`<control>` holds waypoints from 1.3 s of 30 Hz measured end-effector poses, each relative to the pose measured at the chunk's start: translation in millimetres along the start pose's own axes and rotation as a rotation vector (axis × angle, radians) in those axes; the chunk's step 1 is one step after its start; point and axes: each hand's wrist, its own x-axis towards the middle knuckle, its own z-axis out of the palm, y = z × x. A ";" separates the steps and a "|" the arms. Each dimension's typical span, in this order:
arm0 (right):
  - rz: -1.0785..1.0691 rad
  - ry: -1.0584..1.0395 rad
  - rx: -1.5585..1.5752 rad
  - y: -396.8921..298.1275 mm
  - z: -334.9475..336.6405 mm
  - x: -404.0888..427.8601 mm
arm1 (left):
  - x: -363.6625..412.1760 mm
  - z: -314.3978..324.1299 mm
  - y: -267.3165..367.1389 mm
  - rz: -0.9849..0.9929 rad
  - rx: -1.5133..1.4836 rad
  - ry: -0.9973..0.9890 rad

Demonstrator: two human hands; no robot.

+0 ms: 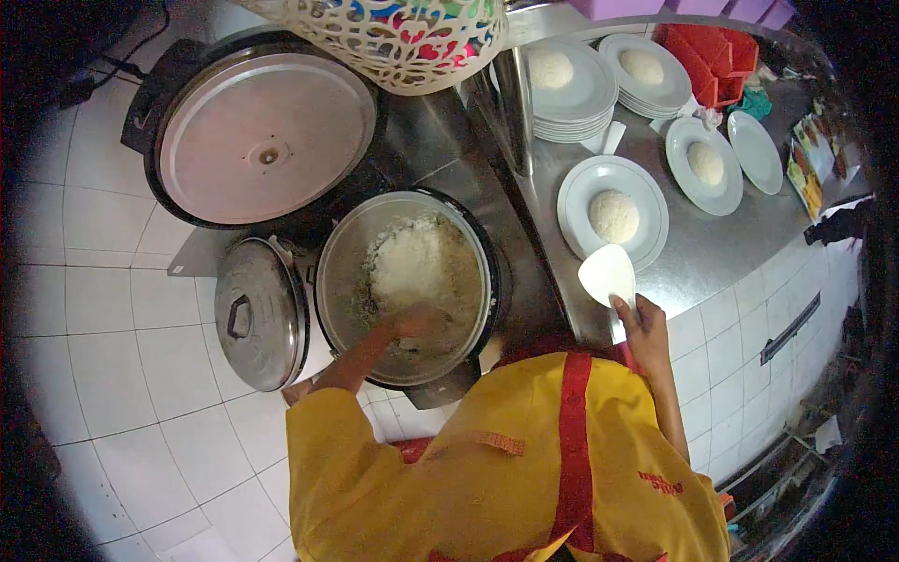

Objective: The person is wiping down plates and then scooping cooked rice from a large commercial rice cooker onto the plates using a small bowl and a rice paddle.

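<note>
My right hand (646, 330) grips the handle of a white rice paddle (605, 275), whose blade lies over the near rim of a white plate (572, 225). A rounded mound of white rice (614, 216) sits on that plate. To the left, my left hand (418, 323) reaches down inside a large round rice cooker (484, 309), close below a heap of white rice (411, 263). Steam or blur hides its fingers, so I cannot tell what they hold. More rice stands in domes on a plate (730, 190) and on two plate stacks (572, 130) (650, 105).
A metal lid (256, 316) leans left of the cooker. Behind it stands a bigger open cooker lid (267, 140). A cream openwork basket (400, 63) hangs over the far edge, near a metal post (516, 112). An oval plate (755, 153) and red holders (709, 63) are at the right.
</note>
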 end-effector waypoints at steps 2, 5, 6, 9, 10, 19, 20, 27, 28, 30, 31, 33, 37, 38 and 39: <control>0.015 -0.009 0.053 -5.5 2.1 -1.4 | -3.6 -3.9 -5.6 0.026 -0.043 -0.010; 0.026 -0.067 0.012 -12.7 4.6 0.0 | -9.8 -11.2 -14.4 0.074 -0.126 -0.015; 0.019 -0.070 0.007 -13.9 6.8 0.9 | -10.6 -11.6 -14.1 0.075 -0.129 -0.006; 0.000 -0.087 -0.018 -13.7 14.2 5.2 | -9.6 -16.7 -2.1 0.027 -0.033 -0.056; 0.004 -0.102 -0.036 -12.7 12.8 6.8 | -12.0 -29.1 22.0 0.036 -0.095 -0.052; -0.157 -0.220 -0.145 -37.5 41.2 15.2 | -35.8 -39.1 -39.3 0.082 -0.662 0.178; -0.249 -0.238 -0.090 -38.8 48.7 16.7 | -38.7 -42.2 -39.2 0.092 -0.927 0.199; -0.377 -0.656 0.011 -106.2 130.8 28.5 | -57.2 3.6 -27.1 0.106 -0.620 1.049; -0.123 -0.748 0.006 -110.9 131.6 39.2 | -51.6 -7.7 2.0 0.126 -0.623 1.037; 0.127 -0.851 0.002 -120.6 132.6 56.6 | -71.2 -29.1 98.0 0.335 -0.588 1.093; 0.152 -0.954 0.033 -129.8 138.2 59.6 | -70.3 -18.7 103.5 0.320 -0.589 1.130; 0.230 -1.131 0.098 -142.4 143.8 66.2 | -57.5 -1.8 113.5 0.355 -0.921 1.204; 0.327 -1.284 0.076 -159.8 150.9 90.3 | -51.4 -15.9 169.5 0.346 -1.178 1.284; 0.253 -1.265 -0.019 -163.8 152.1 97.0 | -45.4 -14.5 164.0 0.742 -1.610 1.065; 0.248 -1.268 -0.028 -166.7 154.8 105.4 | -40.3 -13.9 158.2 1.147 -1.988 0.744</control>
